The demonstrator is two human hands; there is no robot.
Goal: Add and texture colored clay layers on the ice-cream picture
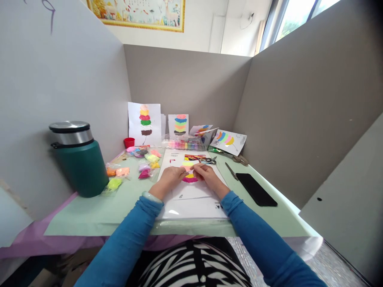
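Observation:
My left hand (171, 179) and my right hand (208, 176) come together over a white sheet of paper (191, 192). The fingertips of both are pinched close to each other. A thin, pale thing seems to lie between them, too small to make out. Beneath the fingers, the sheet carries coloured bands (190, 180) in pink, yellow and magenta, partly hidden by my hands. Just beyond my fingers lie coloured pencils (195, 157) and scissors (212, 161).
On the left are small bags of coloured clay (145, 173) and a green flask (80, 167). A black phone-like slab (256, 189) and a knife-like tool (231, 171) lie on the right. Picture cards (178, 124) and a clear case (184, 143) stand behind, before grey partitions (185, 79).

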